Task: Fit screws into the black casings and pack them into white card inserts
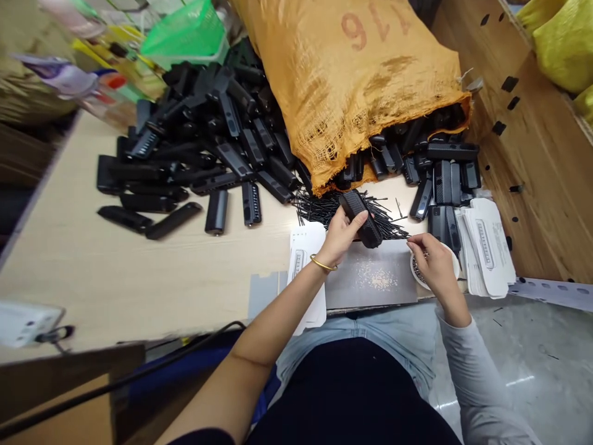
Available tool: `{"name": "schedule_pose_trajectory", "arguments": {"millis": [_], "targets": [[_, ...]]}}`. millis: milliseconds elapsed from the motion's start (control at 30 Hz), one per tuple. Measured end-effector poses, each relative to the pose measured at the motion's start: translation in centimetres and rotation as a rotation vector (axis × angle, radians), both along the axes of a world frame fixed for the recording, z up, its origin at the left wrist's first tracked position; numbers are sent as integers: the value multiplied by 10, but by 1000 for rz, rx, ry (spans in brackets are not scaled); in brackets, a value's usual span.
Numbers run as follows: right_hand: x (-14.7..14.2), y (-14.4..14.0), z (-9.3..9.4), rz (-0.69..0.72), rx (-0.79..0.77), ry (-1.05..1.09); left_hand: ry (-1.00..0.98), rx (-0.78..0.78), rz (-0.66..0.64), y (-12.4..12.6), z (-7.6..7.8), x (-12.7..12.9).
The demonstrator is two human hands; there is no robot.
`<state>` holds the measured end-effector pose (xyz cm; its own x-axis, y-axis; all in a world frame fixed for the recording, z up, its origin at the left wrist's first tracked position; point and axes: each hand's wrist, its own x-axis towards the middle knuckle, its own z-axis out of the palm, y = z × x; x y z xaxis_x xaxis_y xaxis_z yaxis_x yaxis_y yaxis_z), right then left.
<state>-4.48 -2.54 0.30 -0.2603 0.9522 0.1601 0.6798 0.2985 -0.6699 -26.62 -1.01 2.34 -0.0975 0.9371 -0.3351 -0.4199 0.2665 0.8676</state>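
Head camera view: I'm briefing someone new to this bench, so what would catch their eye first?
The big orange woven sack lying across the far side of the table, with black plastic casings spilling from under it to the left. Nearer, the left hand holds one black casing over a heap of thin black pins.

The left hand (340,235) holds a black plastic case (361,218) over the desk (139,272); the right hand (433,262) pinches above a small white bowl (451,254).

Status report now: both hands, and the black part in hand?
Left hand grips black plastic part. Right hand over small white bowl, pinching something tiny. Thin black pins underneath.
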Motion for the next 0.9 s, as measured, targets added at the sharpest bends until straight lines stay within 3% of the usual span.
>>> {"name": "schedule_pose_trajectory", "arguments": {"millis": [167, 333, 467, 533, 667, 767, 833, 900], "targets": [[-19, -2, -6, 2, -176, 81, 179, 7, -65, -8, -13, 4], [-54, -8, -17, 30, -543, 506, 285, 81, -136, -14, -26, 12], [-74, -7, -23, 39, -696, 658, 739, 80, -306, -23, -16, -7], [-74, -4, -25, 22, -694, 650, 896, 114, -357, -38, -4, -28], [-67, 1, -27, -25, -659, 412, 1247, 219, -226, -92, 4, -64], [-65, 3, -32, 0, -555, 166, 1562, 40, -257, -125, -14, -67], [-68, 6, -35, 24, -423, 59, 1628, -15, -292, -136, -32, -60], [-72, 9, -37, 34, -322, 2, 1595, 43, -286, -138, -47, -53]]}}
